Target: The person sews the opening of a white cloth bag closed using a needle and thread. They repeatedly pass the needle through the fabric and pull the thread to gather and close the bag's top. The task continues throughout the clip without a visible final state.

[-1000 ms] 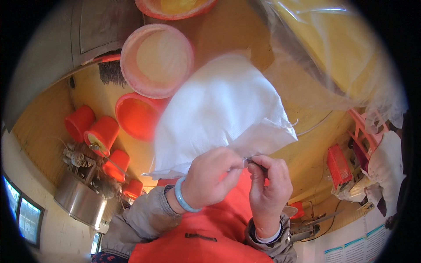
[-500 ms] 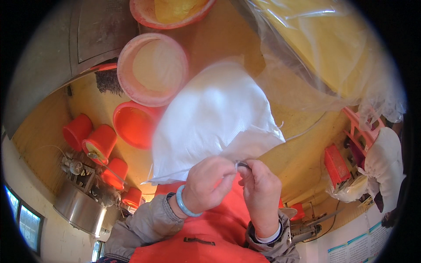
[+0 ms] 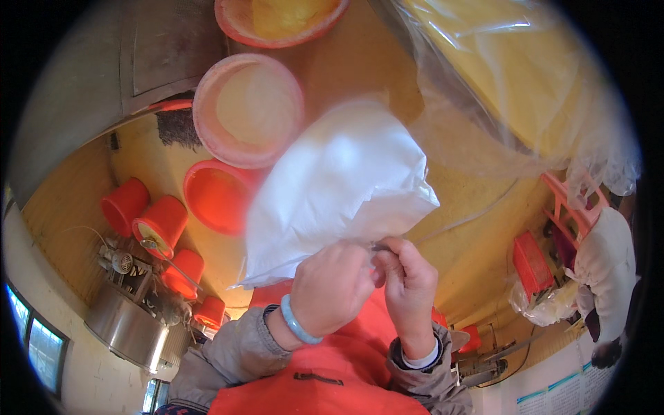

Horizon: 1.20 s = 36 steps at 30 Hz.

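Note:
A full white woven sack (image 3: pixel 332 166) stands in front of me, its near edge by my hands. My left hand (image 3: pixel 332 287), with a pale blue bangle (image 3: pixel 297 321) at its wrist, is closed with bent fingers close to that edge; what it pinches is hidden. My right hand (image 3: pixel 409 283) is closed too, thumb against forefinger, with a small dark, thin object (image 3: pixel 380 247) at its fingertips. The two hands almost meet there. The object's kind is too small to tell. I wear a red apron (image 3: pixel 311 380) over grey sleeves.
Beyond the sack stand a pale tub of light powder (image 3: pixel 249 111), a red basin (image 3: pixel 214 197) and a tub with yellow contents (image 3: pixel 283 21). Red buckets (image 3: pixel 162 225) and a metal drum (image 3: pixel 128 332) are at left. Yellow material under clear plastic (image 3: pixel 512 69) fills the upper right.
The sack's right corner has shifted up and a little left. My left hand has turned and moved slightly toward the right one. Both hands remain closed near the sack's edge.

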Available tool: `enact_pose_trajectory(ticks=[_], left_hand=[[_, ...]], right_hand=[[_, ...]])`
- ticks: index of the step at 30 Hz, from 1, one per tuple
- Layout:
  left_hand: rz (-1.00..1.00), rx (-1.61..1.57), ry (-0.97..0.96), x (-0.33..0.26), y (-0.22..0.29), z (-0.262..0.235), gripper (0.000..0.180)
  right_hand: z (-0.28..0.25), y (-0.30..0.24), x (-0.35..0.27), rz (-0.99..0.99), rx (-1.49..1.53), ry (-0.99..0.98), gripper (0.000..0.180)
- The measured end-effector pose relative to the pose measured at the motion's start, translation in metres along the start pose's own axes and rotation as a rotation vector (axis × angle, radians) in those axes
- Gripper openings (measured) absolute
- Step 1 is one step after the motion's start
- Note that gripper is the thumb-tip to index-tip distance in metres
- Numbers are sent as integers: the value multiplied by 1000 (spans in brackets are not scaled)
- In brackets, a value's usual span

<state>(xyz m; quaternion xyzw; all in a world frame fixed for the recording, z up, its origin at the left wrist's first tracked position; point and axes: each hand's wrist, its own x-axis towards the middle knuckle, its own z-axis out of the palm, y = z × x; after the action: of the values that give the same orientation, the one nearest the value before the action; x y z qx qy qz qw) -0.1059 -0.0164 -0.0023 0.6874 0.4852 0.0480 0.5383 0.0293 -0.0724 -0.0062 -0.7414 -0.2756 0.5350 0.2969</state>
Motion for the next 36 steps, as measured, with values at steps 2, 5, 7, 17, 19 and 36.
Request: enact_pose_trajectory(ticks=[2, 5, 7, 17, 19, 36], left_hand=[[-11, -22, -21, 0, 1, -1, 18], [-25, -136, -7, -1, 0, 0, 15], [-43, -174, 27, -3, 0, 1, 14], [-123, -435, -120, -6, 18, -34, 11], [-196, -466, -145, -8, 21, -34, 11], [312, 162, 122, -13, 22, -19, 21]], right_hand=[[2, 1, -2, -156, -198, 22, 15], [9, 4, 2, -394, -437, 86, 19], [10, 0, 6, -463, -441, 116, 19], [-44, -27, -17, 90, 642, 149, 9], [-32, -12, -27, 234, 657, 133, 10], [-6, 5, -62, 110, 755, 348, 21]])
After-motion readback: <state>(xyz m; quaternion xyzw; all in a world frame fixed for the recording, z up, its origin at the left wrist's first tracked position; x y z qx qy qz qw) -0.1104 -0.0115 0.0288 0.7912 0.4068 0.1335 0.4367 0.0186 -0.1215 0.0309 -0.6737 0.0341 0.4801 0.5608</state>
